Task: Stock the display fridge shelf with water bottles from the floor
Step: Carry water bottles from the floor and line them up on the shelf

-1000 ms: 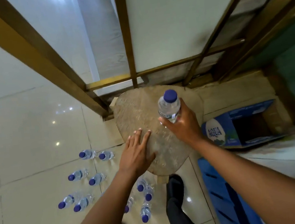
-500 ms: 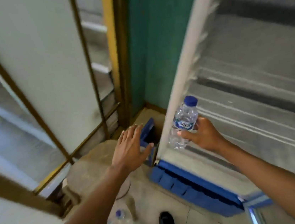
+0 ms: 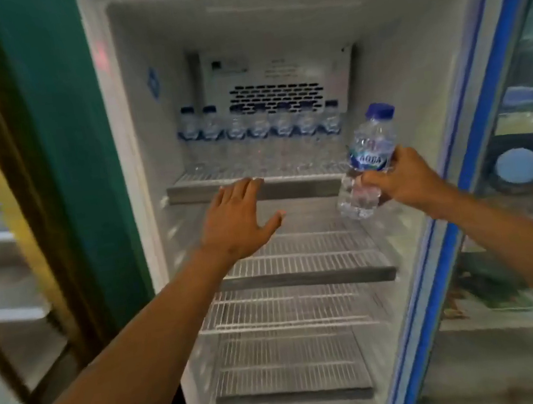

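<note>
Right hand (image 3: 403, 181) clamped round the lower body of a small water bottle (image 3: 369, 159), fingers wrapped just under the blue label, thumb side toward camera. Bottle upright, tilted slightly, blue cap on top, held in the air in front of the open fridge (image 3: 385, 63), not yet on any shelf. Looks full and sealed. Judged: light enough for one hand, thin clear plastic that will flex if squeezed, ribbed lower body gives grip, may be slick if wet. Mid-body hold seems best; grabbing by the cap would let it swing.

Left hand (image 3: 237, 219) empty, palm down, fingers spread and apart, hovering just short of the front edge of the top shelf (image 3: 256, 188), well left of the bottle.

Beyond both hands: the top shelf carries a row of bottles (image 3: 259, 125) standing at the back wall, about seven, caps up, blurred. Front part of that shelf looks bare, so there's room ahead of the row.

Below the hands: lower wire shelves (image 3: 299, 265), nothing on them that I can see. Glass door (image 3: 515, 104) open, to the right of the right hand.
</note>
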{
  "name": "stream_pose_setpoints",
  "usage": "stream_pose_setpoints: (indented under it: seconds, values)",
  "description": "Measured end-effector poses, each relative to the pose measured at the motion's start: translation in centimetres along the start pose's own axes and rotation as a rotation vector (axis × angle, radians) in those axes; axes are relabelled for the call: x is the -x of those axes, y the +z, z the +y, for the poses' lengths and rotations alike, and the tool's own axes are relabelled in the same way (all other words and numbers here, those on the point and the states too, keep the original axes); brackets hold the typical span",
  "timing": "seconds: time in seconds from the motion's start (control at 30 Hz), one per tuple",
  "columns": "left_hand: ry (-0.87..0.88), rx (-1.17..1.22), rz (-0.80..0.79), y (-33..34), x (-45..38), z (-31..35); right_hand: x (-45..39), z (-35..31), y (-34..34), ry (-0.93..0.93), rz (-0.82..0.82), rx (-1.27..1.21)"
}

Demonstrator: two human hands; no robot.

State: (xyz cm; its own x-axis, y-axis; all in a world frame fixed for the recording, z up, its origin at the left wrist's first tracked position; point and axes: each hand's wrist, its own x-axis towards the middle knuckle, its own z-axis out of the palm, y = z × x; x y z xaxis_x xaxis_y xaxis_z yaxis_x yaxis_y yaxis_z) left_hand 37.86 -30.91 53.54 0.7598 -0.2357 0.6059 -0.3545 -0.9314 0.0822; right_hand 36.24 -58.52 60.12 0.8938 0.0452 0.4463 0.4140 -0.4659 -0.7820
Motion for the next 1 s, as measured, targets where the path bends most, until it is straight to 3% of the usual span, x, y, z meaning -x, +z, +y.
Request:
stream_pose_setpoints:
  seconds: [0.1,0.17,0.27,0.4,0.5,0.7,1.0]
  values:
    - [0.056,-0.040,0.038,1.3,-6.0,0.9,-4.5,0.4,-2.7,-0.008,0.075,-0.013]
    - [0.049,-0.061,-0.030,2.6,-9.7,0.9,-7.6,1.0,-3.7,0.037,0.067,-0.024]
    - [-0.046,-0.019,-0.264,4.8,-14.3,-0.2,-12.1,2.7,-4.0,0.081,0.055,0.031]
    - [-0.217,0.208,-0.624,6.3,-16.2,-1.2,-17.2,5.7,-3.1,0.195,0.018,0.051]
    - [-0.196,0.191,-0.624,6.0,-16.0,-1.0,-19.4,8.6,-2.3,0.344,0.001,0.006]
    - [-0.163,0.147,-0.643,6.0,-16.0,-1.1,-22.0,11.6,-1.5,0.468,-0.012,-0.086]
    - [-0.168,0.172,-0.642,5.9,-15.9,-1.2,-24.2,12.8,-1.5,0.391,-0.125,-0.114]
